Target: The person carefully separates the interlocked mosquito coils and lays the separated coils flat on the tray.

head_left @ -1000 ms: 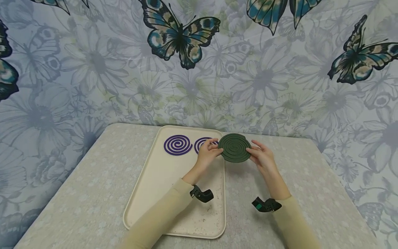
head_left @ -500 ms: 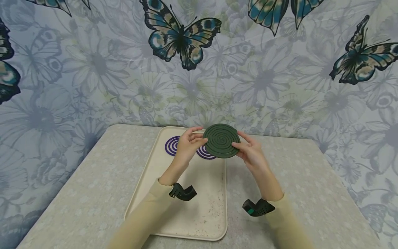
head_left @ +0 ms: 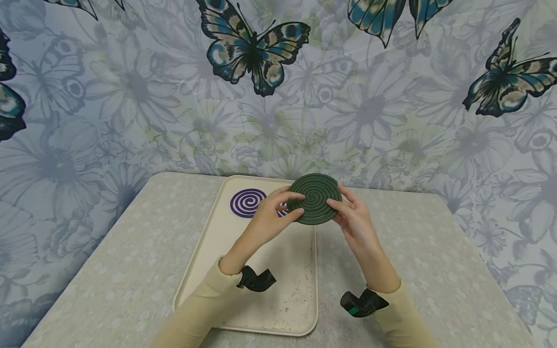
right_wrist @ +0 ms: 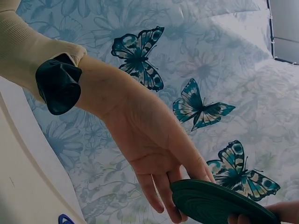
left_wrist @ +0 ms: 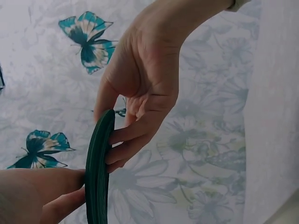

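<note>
A dark green mosquito coil (head_left: 314,193), thick and tightly wound, is held up above the tray's right back corner, its flat face toward the head camera. My right hand (head_left: 354,217) grips its right edge, thumb in front and fingers behind, as the left wrist view shows with the right hand (left_wrist: 145,88). At the left edge is my left hand (head_left: 271,217), thumb and index fingertips on the front face; its other fingers are partly hidden. In the right wrist view the left hand (right_wrist: 145,130) meets the coil (right_wrist: 210,200) from above.
Under the hands lies a cream tray (head_left: 209,270) with dark crumbs on its right side. One purple spiral coil (head_left: 248,203) lies at its far left; a second purple coil (head_left: 282,211) is mostly covered. A butterfly-print cloth (head_left: 278,121) hangs behind the table (head_left: 117,261).
The green coil has come left from the table side to over the tray. My left thumb and index finger have shifted from its edge onto its front face.
</note>
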A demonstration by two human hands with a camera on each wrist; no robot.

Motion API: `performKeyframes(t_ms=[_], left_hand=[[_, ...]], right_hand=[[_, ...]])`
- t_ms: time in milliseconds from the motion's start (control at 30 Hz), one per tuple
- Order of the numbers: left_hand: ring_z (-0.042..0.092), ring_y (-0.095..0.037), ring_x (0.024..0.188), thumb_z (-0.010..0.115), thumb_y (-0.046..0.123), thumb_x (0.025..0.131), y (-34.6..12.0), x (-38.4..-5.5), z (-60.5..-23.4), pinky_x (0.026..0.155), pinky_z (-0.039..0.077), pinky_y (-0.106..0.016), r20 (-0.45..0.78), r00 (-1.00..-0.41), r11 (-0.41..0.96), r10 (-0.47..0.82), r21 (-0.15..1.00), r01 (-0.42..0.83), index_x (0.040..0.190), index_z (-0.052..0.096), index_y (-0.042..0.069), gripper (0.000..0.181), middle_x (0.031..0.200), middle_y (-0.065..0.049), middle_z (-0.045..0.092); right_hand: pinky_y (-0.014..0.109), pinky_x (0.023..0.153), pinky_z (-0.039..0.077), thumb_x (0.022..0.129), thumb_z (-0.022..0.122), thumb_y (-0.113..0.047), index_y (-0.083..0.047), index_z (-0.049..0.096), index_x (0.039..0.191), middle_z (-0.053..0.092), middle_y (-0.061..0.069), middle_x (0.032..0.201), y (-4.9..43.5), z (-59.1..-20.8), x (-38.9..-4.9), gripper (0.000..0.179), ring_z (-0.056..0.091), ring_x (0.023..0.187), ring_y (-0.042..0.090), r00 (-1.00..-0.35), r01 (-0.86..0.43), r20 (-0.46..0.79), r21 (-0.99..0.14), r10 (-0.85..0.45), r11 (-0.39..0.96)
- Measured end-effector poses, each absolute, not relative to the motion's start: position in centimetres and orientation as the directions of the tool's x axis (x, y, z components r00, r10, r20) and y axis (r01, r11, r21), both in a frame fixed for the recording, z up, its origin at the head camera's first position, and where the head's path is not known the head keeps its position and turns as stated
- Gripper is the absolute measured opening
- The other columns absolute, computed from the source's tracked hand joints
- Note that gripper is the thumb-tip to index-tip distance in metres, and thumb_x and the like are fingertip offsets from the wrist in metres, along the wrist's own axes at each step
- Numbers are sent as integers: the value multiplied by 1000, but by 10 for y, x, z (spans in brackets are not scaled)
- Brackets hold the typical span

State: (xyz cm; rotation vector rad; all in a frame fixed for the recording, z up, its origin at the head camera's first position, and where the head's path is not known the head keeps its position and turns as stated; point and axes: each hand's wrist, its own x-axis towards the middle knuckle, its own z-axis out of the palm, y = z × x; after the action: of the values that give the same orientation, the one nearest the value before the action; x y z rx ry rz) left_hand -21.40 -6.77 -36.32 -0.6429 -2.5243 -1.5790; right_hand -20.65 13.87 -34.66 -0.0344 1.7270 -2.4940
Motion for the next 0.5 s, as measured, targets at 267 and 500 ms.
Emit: performKeyframes(t_ms=[267, 500], left_hand=[[45, -29, 133, 64, 24, 92, -61, -213, -368, 100, 50, -41, 263, -889, 305, 374, 871, 386, 129, 59, 16, 38, 145, -13, 45], [54, -29, 125, 61, 20, 94, -60, -214, -366, 95, 53, -38, 171, -901, 103, 398, 968, 229, 138, 50, 19, 45, 141, -9, 49]], right_hand=[[16, 83, 53, 99, 47, -7, 2, 30, 144, 59, -4, 115, 136, -349, -203, 49, 63, 96, 3, -984, -17, 89, -913, -157, -408], [21, 98, 49, 96, 51, -6, -4, 23, 150, 49, -1, 131, 133, -354, -202, 61, 52, 121, 8, -939, -151, 237, -935, -250, -320]])
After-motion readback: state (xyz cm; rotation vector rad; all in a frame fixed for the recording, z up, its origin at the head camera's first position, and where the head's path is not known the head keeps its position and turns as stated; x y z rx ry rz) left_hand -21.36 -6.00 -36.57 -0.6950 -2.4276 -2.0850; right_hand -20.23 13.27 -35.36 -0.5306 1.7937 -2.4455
